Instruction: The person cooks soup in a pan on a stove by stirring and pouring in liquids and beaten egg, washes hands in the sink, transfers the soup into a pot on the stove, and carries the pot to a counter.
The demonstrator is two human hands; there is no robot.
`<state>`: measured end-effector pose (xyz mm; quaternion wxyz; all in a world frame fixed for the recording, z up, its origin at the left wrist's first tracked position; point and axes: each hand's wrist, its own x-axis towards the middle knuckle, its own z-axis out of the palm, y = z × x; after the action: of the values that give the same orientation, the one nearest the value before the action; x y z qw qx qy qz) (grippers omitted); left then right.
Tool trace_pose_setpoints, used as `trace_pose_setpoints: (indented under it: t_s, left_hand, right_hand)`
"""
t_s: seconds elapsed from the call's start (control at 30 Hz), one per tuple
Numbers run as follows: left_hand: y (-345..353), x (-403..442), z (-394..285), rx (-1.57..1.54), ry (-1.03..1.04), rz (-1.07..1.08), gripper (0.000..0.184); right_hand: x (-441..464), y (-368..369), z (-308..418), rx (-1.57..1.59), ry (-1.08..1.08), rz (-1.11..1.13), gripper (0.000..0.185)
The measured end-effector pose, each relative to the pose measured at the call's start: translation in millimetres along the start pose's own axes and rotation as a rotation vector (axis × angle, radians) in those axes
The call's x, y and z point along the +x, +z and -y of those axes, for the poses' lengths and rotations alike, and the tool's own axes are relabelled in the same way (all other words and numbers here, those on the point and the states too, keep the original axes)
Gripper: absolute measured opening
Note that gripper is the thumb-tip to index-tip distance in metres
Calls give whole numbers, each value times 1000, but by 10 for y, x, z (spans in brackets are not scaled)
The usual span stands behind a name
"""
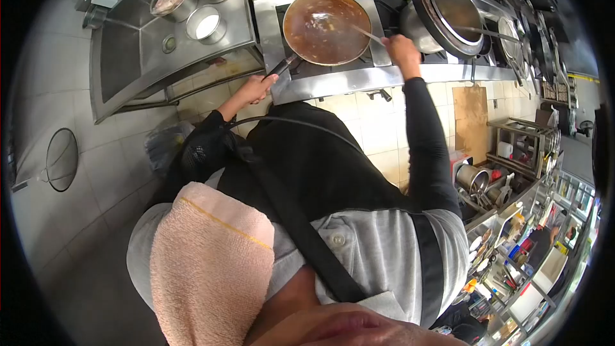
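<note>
Well, the pan point(327, 64): from my end I see it at 12 o'clock, on the stove point(359, 75), its dark handle point(282, 66) jutting out toward 8 o'clock of its own rim.
Sauce point(304, 38): reddish brown, spread across the pan's inside, with paler bits and a bright glint toward the middle.
Left hand point(258, 88): at 11 o'clock in my view, fingers curled closed around the pan's handle.
Right hand point(403, 56): at 1 o'clock, closed in a fist on the end of a utensil point(369, 35); the shaft crosses the pan's rim toward 10 o'clock, and I cannot make out the shape of its head in the sauce.
Silver pot point(413, 32): just beside the right hand, between 1 and 2 o'clock; a black pan point(419, 0) and a steel bowl point(458, 3) sit tilted over it.
Sink point(118, 57): at 10 o'clock; a steel container point(221, 31) of something white stands there, near others holding pale pink pieces.
Strainer point(63, 160): at 9 o'clock, round mesh, well apart from both hands.
Towel point(211, 263): pale pink, at 7 o'clock, draped over the person's shoulder.
</note>
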<state>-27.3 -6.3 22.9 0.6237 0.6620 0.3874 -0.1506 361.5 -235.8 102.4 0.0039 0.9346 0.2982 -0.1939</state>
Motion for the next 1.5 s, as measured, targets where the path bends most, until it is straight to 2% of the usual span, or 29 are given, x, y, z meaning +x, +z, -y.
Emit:
trace_pose_setpoints:
  t_s: [0.07, 0.1, 0.17, 0.2, 0.23, 0.3, 0.33, 0.37, 0.43, 0.47, 0.5, 0.57, 0.63, 0.73, 0.83, 0.9, 0.93, 1.03, 1.1, 1.17, 1.2, 1.3, 1.33, 1.43, 1.5]
  left_hand:
    - [-15, -1, -101, 7, 1, -3, 52]
    - [0, -58, -137, 14, -3, -11, 52]
    - [-2, -68, -137, 16, -1, -22, 52]
    - [-4, -33, -108, 10, 7, -24, 52]
    - [11, -25, -67, 3, 11, -23, 53]
    - [10, -9, -12, 15, -2, -6, 53]
    - [-14, 16, -25, 21, -1, -4, 53]
    - [-30, 29, -35, 26, 4, -13, 53]
    - [-6, 21, -20, 31, 5, -26, 53]
    - [-5, 11, -43, 32, 1, -25, 53]
    - [-3, -15, -77, 32, -6, -22, 53]
    - [20, -40, -80, 37, -14, -14, 52]
    - [-8, -5, -62, 48, -7, -13, 52]
    - [-13, 11, -32, 31, -4, -12, 52]
    - [-2, 46, 10, 27, -18, -17, 52]
    - [-3, 85, 64, 4, -4, -11, 52]
    - [-13, 107, 84, -4, 2, -6, 52]
    - [-14, 125, 106, 21, 1, -8, 52]
    - [-36, 83, 78, 49, -50, 28, 52]
    - [-50, 109, 43, 49, -49, 24, 53]
    - [-29, 135, 92, 33, -32, 6, 53]
    - [-41, 124, 102, 32, -44, -5, 53]
    - [-25, 118, 84, 35, -55, -2, 53]
    - [-14, 113, 72, 3, -28, 11, 53]
    - [-42, 41, -44, 54, -61, 27, 54]
  right_hand:
    - [-193, -22, 338, -40, -17, -30, 56]
    - [-169, 70, 233, -52, -88, 10, 59]
    - [0, 89, -189, -80, -69, 54, 60]
    - [-2, -6, -251, -19, -5, 3, 62]
    - [39, -19, -222, -1, 20, -64, 48]
    - [23, 72, 103, 16, 53, -105, 48]
    - [-23, 176, 219, -76, -54, -132, 47]
    - [-268, -22, 306, -36, -112, 8, 55]
    - [-194, -39, -33, -89, -150, 39, 54]
    - [-56, -48, -193, -81, -122, 66, 54]
    - [-34, -125, -162, -24, 3, 38, 54]
    - [-45, -37, 122, -20, 5, -120, 55]
    - [-221, -26, 354, -71, -87, -25, 54]
    - [-113, -93, -120, -70, -83, 80, 55]
    - [35, -93, 33, -13, 49, -52, 57]
    - [-196, -76, 397, -35, 1, -63, 56]
    - [-217, -10, 351, -60, -76, -14, 55]
    - [-75, -101, -101, -80, -96, 35, 55]
    - [-13, -59, -79, -51, -29, -32, 53]
    - [-118, 10, 297, -58, 3, -109, 51]
    - [-250, -27, 365, -66, -79, -27, 50]
    - [-193, -156, -56, -49, -110, 99, 51]
    - [-125, -176, -107, -36, -14, 52, 53]
    - [-48, 30, 221, -43, 31, -71, 54]
    - [-181, 154, 278, -78, -125, -60, 51]
